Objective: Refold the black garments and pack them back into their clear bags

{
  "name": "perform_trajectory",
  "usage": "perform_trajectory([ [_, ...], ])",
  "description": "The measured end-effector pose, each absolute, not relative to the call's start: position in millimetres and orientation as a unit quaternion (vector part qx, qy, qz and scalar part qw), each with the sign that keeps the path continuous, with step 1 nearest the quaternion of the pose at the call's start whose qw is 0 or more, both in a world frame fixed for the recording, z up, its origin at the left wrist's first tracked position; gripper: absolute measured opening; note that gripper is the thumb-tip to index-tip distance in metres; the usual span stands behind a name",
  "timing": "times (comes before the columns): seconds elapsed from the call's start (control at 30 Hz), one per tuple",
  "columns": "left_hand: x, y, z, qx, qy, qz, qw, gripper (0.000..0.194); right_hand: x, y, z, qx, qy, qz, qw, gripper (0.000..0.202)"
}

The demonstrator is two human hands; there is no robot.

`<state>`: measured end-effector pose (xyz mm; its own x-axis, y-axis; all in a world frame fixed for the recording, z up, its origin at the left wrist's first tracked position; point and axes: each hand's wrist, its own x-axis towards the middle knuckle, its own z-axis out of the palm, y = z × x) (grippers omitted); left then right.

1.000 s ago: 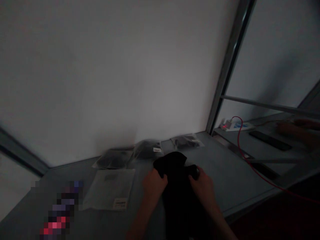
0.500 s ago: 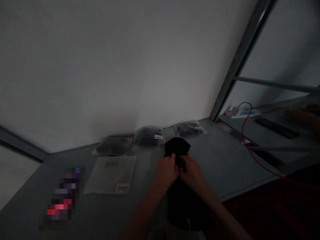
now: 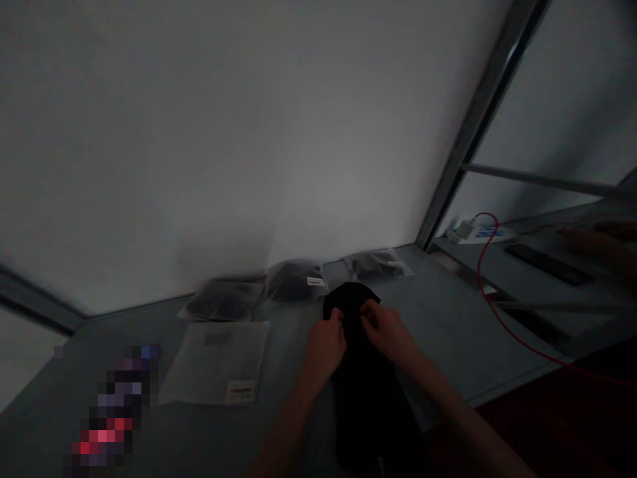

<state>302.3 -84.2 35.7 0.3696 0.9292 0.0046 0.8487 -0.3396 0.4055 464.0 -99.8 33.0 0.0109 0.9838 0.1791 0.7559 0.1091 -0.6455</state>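
A long piece of black cloth point(image 3: 371, 392) lies on the grey table point(image 3: 293, 345), stretching from near me toward the wall. My left hand point(image 3: 327, 340) pinches its left edge near the far end. Opposite, my right hand point(image 3: 387, 325) has its fingers closed on the right edge. A gap of black cloth shows between the two hands. The picture is dark, so folds in the cloth are hard to make out.
Clear bags with dark contents point(image 3: 226, 300) point(image 3: 294, 281) point(image 3: 375, 264) line the wall. A flat translucent bag point(image 3: 216, 362) and a pixelated item point(image 3: 112, 408) lie left. Right: metal frame point(image 3: 462, 143), red cable point(image 3: 502, 325), power strip point(image 3: 482, 234), black phone-like object point(image 3: 547, 263), another person's hand point(image 3: 592, 240).
My hands have moved apart, from nearly touching to opposite edges of the cloth. The cloth's far end looks more spread out and flatter. The view has shifted slightly.
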Motion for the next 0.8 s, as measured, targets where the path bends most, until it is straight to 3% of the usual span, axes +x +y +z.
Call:
perform_trajectory([
  [0.1, 299, -81, 39, 0.811, 0.542, 0.122, 0.185, 0.027, 465, -92, 30, -0.651, -0.667, 0.050, 0.358, 0.017],
  [0.2, 300, -82, 45, 0.797, 0.565, 0.116, 0.180, 0.035, 469, -83, 29, -0.655, -0.655, -0.037, 0.375, 0.035],
  [0.37, 302, -76, 54, 0.768, 0.609, 0.147, 0.135, 0.070, 475, -56, 30, -0.655, -0.703, 0.067, 0.268, 0.057],
  [0.47, 301, -64, 57, 0.762, 0.617, 0.139, 0.139, 0.089, 476, -42, 27, -0.664, -0.693, 0.111, 0.257, 0.063],
  [0.53, 299, -56, 55, 0.762, 0.610, 0.127, 0.176, 0.091, 477, -39, 24, -0.676, -0.677, 0.116, 0.267, 0.058],
  [0.67, 294, -45, 45, 0.764, 0.568, 0.163, 0.259, 0.088, 476, -42, 17, -0.681, -0.672, 0.123, 0.264, 0.027],
  [0.8, 292, -42, 35, 0.755, 0.559, 0.203, 0.277, 0.096, 471, -51, 14, -0.672, -0.686, 0.102, 0.260, 0.024],
])
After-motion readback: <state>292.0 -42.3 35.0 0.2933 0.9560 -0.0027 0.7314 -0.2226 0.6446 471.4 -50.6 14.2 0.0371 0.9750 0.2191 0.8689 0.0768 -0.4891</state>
